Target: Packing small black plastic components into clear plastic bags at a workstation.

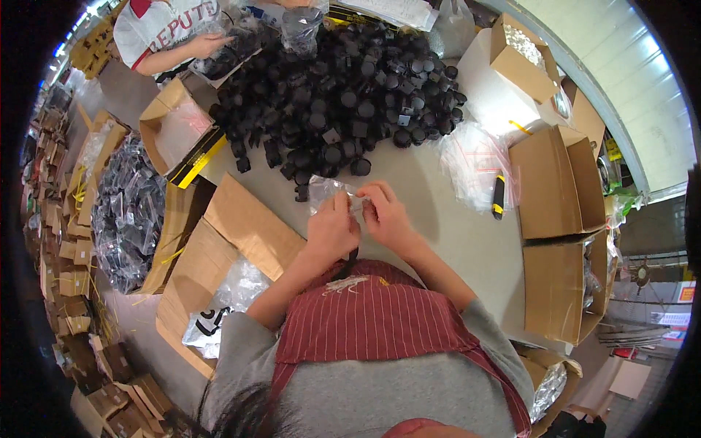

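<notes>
My left hand (pixel 332 230) and my right hand (pixel 385 216) are close together over the near part of the table (pixel 453 244). Between them is a small clear plastic bag (pixel 325 191), pinched by the fingers of both hands. Something dark shows below my left hand, too hidden to name. Just beyond my hands lies a large heap of small black plastic parts with round caps (pixel 332 109). Loose clear bags (pixel 475 164) are spread to the right of the heap.
A black-and-yellow utility knife (pixel 499 197) lies on the right, near open cardboard boxes (pixel 544 197). At left, one open carton (pixel 248 219) holds clear bags, and another holds many bagged black items (pixel 130 219). Across the table, a co-worker's hand (pixel 208 45) touches black items.
</notes>
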`<control>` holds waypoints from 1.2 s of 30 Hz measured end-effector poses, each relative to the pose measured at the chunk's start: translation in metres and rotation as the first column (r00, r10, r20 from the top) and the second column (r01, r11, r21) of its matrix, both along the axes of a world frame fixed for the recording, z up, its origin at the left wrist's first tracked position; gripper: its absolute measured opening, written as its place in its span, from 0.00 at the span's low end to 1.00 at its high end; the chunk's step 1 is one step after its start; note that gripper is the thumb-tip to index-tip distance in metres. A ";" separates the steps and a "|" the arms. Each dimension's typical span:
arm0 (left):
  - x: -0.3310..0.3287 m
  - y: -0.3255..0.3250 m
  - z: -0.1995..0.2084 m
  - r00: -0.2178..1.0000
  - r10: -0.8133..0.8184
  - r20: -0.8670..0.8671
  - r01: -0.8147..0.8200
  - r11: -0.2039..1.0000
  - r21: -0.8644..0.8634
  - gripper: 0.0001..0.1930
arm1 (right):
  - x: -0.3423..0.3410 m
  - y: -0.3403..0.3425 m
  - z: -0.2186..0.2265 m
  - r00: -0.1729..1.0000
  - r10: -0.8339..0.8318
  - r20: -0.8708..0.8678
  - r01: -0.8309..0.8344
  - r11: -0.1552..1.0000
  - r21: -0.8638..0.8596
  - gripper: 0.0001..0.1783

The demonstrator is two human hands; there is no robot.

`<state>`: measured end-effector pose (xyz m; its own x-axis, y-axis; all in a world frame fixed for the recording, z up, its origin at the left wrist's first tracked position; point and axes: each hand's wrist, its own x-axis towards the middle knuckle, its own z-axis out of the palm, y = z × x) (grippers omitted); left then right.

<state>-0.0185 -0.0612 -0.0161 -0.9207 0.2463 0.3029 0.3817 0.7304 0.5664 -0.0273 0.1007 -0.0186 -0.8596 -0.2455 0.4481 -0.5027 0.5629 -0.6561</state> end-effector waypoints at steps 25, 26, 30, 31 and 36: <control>-0.023 -0.020 0.001 0.952 0.096 -0.291 -0.113 0.993 -0.042 0.11 | -0.023 0.094 -0.087 0.870 -0.312 0.381 0.270 0.949 0.161 0.29; -0.024 -0.013 -0.002 0.957 0.080 -0.277 -0.094 0.995 -0.039 0.11 | -0.012 0.108 -0.085 0.852 -0.318 0.415 0.288 0.948 0.135 0.30; -0.032 0.024 -0.026 0.959 -0.113 -0.258 0.085 0.990 -0.117 0.13 | 0.025 0.147 -0.060 0.817 -0.330 0.473 0.335 0.939 0.077 0.32; -0.036 0.034 -0.034 0.946 -0.170 -0.276 0.141 0.983 -0.119 0.13 | 0.031 0.152 -0.053 0.745 -0.235 0.625 0.385 0.916 -0.115 0.33; -0.045 0.076 -0.074 0.927 -0.334 -0.172 0.297 0.932 -0.208 0.13 | 0.054 0.164 -0.040 0.663 0.076 0.744 0.494 0.702 -0.512 0.32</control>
